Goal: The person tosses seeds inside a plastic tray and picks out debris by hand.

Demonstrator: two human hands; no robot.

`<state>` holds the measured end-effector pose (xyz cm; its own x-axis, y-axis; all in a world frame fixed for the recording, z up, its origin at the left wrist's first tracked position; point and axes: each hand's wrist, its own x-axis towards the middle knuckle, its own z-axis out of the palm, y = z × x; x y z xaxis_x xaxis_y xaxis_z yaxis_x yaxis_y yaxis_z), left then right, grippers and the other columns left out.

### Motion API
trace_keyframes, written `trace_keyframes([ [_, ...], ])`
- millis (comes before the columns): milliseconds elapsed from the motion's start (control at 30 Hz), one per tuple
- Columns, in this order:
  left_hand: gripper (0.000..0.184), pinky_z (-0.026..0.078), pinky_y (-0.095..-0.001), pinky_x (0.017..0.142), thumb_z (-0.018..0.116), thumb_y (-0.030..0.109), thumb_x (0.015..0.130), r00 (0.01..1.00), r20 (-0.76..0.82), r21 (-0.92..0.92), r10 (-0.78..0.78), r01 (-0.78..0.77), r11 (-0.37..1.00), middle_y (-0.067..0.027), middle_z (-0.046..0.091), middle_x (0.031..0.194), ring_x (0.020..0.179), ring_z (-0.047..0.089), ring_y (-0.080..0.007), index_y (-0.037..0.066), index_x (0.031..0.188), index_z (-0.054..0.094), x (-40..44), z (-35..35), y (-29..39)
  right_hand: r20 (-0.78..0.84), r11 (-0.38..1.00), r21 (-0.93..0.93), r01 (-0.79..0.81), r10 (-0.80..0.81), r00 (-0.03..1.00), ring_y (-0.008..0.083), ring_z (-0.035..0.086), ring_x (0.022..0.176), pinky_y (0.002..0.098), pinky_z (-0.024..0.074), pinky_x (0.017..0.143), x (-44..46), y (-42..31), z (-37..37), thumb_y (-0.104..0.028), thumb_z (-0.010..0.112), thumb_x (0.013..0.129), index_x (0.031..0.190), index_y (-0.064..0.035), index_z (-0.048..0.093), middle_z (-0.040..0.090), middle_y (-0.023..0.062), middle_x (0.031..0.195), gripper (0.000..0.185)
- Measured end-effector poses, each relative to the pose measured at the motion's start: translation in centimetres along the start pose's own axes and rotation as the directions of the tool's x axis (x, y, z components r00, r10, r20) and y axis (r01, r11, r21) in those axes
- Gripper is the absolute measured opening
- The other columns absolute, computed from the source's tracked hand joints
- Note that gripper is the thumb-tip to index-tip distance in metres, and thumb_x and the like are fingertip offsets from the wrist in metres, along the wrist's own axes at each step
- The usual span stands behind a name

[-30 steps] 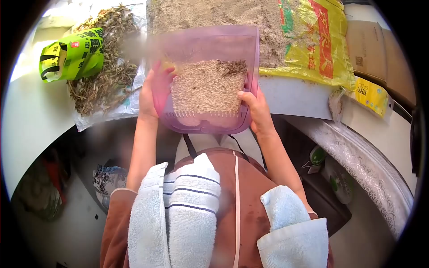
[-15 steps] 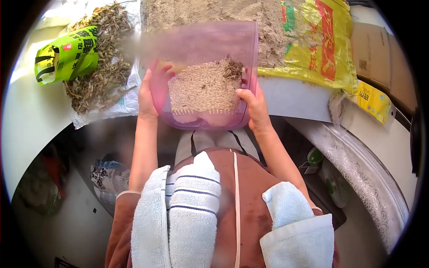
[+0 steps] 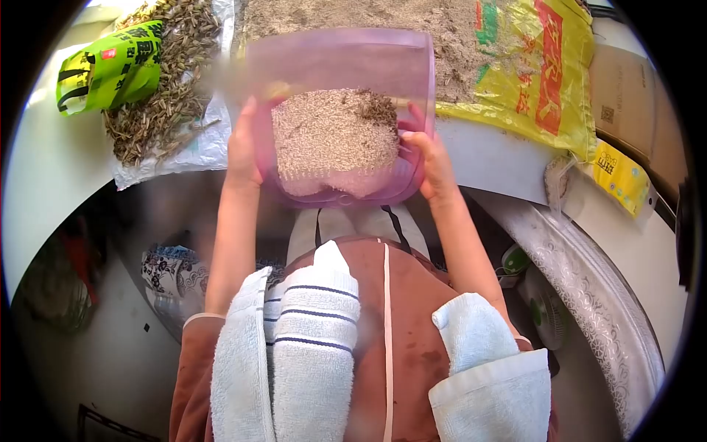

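Between my hands is a translucent purple plastic bin [image 3: 339, 55], held over my lap at the table's near edge. A layer of pale tan grains [image 3: 331, 140] lies inside it, with a clump of darker brown bits [image 3: 378, 107] at the upper right of the layer. My left hand [image 3: 244, 147] grips the bin's left side, its fingers partly hidden by the wall. On the right side, my right hand [image 3: 429, 163] is closed on the bin's edge, thumb over the rim.
Beyond the bin, a yellow plastic sack [image 3: 567, 74] lies under a spread of tan grainy material [image 3: 331, 16]. At left, dry husks [image 3: 166, 96] cover a white sheet [image 3: 210, 147] beside a green bag [image 3: 110, 68]. A cardboard box [image 3: 626, 96] and yellow packet [image 3: 618, 177] are at right.
The grains in the bin have shifted slightly up and left, and the dark clump looks more spread. Both hands keep hold of the bin; the view has shifted a little.
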<state>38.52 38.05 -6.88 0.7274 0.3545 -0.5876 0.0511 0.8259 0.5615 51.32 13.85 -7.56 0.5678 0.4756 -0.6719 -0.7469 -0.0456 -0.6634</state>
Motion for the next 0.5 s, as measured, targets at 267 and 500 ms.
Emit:
trace_keyframes([
  [267,0.055,0.038,-0.0392,0.098,0.036,0.038,0.098,0.978,0.014,0.074,0.210,-0.210,0.975,-0.0127,0.049,0.126,0.114,0.049,-0.0251,0.011,0.145,0.028,-0.8,-0.3,-4.6,0.061,0.976,-0.050,0.211,-0.208,0.976,0.0217,0.041,0.128,0.0330,0.0308,0.106,-0.4,-0.5,-2.9,-0.016,0.062,0.069,0.142,-0.0022,0.034,0.042,0.0105,0.139,0.079],
  [500,0.054,0.033,-0.0355,0.105,0.039,0.033,0.099,0.961,0.013,0.232,0.276,-0.272,0.934,-0.0106,0.043,0.137,0.125,0.042,-0.0219,0.005,0.144,0.028,-1.1,2.6,-3.8,0.114,0.995,0.094,-0.038,0.028,0.993,0.0215,0.052,0.111,0.0345,0.0444,0.093,0.7,-1.0,-4.4,-0.016,0.058,0.074,0.141,-0.0083,0.037,0.051,0.0091,0.121,0.070],
])
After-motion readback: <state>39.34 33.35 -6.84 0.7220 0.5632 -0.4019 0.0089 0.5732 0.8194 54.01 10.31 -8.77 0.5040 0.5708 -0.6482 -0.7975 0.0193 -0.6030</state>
